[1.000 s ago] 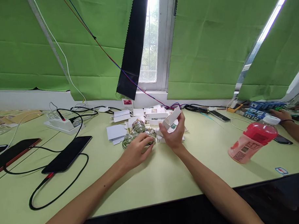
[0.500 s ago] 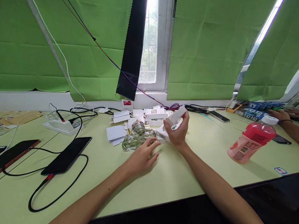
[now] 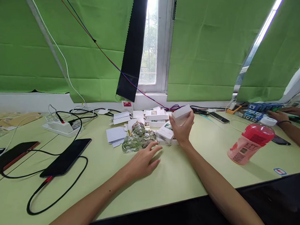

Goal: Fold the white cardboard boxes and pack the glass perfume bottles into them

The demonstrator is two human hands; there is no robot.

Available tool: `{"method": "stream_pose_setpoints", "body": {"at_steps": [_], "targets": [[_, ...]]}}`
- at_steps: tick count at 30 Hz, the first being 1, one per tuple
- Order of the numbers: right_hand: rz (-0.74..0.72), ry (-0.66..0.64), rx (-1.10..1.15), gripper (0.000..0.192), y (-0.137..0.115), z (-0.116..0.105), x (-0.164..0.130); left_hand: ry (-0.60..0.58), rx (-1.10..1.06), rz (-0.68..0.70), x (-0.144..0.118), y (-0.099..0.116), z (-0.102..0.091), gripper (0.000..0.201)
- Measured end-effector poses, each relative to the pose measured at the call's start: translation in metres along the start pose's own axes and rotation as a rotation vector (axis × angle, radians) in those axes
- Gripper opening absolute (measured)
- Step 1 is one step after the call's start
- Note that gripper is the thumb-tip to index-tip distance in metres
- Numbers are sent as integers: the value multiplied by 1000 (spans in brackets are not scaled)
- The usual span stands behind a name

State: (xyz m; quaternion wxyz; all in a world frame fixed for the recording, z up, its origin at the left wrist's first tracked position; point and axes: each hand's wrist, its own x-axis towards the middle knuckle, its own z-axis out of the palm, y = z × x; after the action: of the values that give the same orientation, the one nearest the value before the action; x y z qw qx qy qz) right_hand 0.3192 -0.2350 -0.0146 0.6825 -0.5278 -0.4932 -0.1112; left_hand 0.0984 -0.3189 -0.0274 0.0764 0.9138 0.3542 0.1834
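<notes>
The right hand (image 3: 182,131) is grasping a small white carton (image 3: 181,114), raised above the table (image 3: 172,177). The left hand (image 3: 142,162), grip released, is resting beside 3 glass perfume bottles (image 3: 138,139). Judging: packing step; next needs approx. 1 bottle picked and carton opened.

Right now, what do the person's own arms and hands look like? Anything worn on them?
Both forearms are bare up to the bottom edge of the picture: no sleeves show. The left hand and the right hand wear no gloves, and no rings, watch or bracelet can be seen. A small dark spot marks the left forearm.
</notes>
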Motion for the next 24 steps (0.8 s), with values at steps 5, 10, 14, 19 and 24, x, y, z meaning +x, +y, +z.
{"method": "stream_pose_setpoints", "body": {"at_steps": [5, 10, 14, 19, 24], "targets": [[32, -27, -10, 95, 1, 1, -1, 16, 6, 23, 0, -2, 3, 36], [49, -63, 13, 93, 1, 3, -4, 50, -7, 54, 0, -3, 5, 34], [57, -35, -1, 93, 3, 3, -1, 59, -6, 67, -1, -1, 4, 29], [38, 131, -50, 96, 13, -3, 13, 140, 55, 182, 0, -1, 4, 20], [60, 172, -122, 95, 26, -8, 23, 357, 182, 367, 6, -7, 2, 22]]}}
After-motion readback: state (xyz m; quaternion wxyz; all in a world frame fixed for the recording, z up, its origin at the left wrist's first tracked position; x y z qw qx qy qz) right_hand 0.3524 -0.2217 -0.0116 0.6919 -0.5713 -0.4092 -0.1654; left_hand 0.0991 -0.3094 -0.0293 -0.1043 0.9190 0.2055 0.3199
